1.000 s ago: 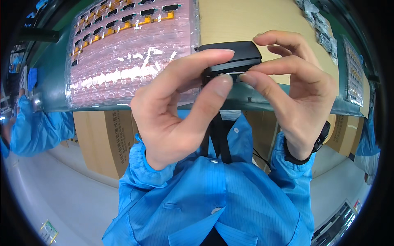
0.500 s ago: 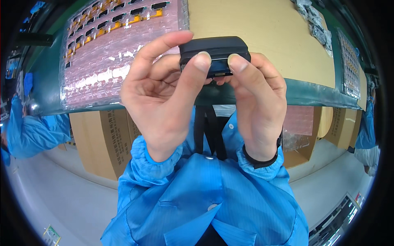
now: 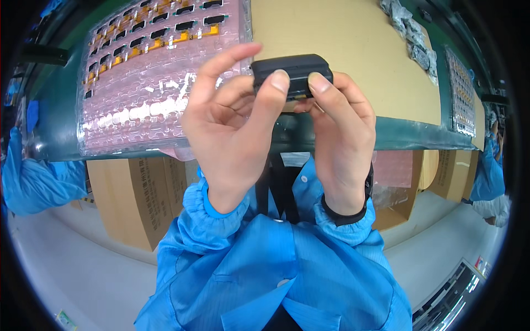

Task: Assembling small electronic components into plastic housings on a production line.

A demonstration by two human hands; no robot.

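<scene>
A small black plastic device housing [image 3: 291, 64] is held up between my two hands, above the near edge of the bench. Its exact kind does not show. My left hand [image 3: 232, 118] grips its left end, thumb pressed on the near face and index finger raised off to the side. My right hand [image 3: 345, 121] pinches the right end, with the thumb on the same face. Both thumbs sit close together. The right fingers behind the housing are mostly hidden.
On the left of the green bench [image 3: 58, 118] lies a pink-tinted clear tray [image 3: 132, 96] with several small black screens on orange flex cables. A cardboard sheet [image 3: 353, 38] carries grey plastic bags [image 3: 411, 41]. Another filled tray [image 3: 462, 96] lies right. Cardboard boxes [image 3: 118, 198] stand below; blue-sleeved co-workers [image 3: 47, 185] flank me.
The black housing has tilted, so its near face shows less of the dark opening. My left hand has shifted slightly right, and the whole view has moved a little.
</scene>
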